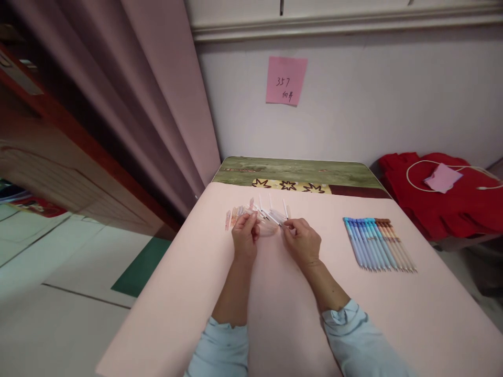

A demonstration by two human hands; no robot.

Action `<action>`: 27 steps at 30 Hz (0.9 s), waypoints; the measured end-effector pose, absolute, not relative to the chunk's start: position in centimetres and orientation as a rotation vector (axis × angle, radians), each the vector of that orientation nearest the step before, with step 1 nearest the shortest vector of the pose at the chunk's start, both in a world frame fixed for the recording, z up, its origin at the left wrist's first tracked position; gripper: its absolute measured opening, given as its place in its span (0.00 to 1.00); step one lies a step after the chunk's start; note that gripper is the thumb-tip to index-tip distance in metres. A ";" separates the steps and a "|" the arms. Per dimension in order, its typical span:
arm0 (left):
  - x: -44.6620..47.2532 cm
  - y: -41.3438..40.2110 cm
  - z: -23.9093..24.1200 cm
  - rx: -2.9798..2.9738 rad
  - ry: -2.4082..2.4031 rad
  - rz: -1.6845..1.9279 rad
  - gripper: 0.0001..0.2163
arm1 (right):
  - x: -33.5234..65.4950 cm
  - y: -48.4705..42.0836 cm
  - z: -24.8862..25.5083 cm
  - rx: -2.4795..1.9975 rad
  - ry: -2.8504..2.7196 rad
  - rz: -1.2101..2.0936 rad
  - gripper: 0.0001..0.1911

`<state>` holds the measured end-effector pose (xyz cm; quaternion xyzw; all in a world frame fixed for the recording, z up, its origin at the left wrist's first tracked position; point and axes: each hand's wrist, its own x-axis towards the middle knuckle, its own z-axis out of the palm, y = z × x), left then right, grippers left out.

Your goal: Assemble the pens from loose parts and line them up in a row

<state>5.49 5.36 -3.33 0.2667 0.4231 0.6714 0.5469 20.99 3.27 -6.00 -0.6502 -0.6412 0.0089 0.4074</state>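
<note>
In the head view, my right hand (302, 240) is closed in a pinch on a thin white pen refill (271, 215), which slants up and left toward my other hand. My left hand (245, 233) is also pinched, its fingertips near the refill's far end; what sits between them is too small to make out. Beyond my hands lie more thin white refills (285, 208) and clear pieces that overlap. Several short patterned pen parts (234, 213) lie in a row beside my left hand, partly covered by it.
A neat row of blue and brown pens (377, 245) lies on the right of the pink-covered table (188, 298). Red cloth (463, 204) with a white cable (416, 163) is past the right edge. A curtain (165, 84) hangs at the left; a pink note (286, 80) is on the wall.
</note>
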 end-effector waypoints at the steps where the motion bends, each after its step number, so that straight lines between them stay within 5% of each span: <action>1: 5.5 5.4 -3.4 0.628 1.000 1.598 0.16 | 21.0 3.3 -6.2 -1.664 -1.659 0.002 0.06; 19: 6.0 5.2 -3.2 0.622 0.989 1.536 0.15 | 20.1 3.6 -5.9 -1.746 -1.642 -0.089 0.07; 27: 6.2 4.6 -3.2 0.758 0.866 1.369 0.11 | 19.6 3.1 -5.2 -1.396 -1.215 0.491 0.12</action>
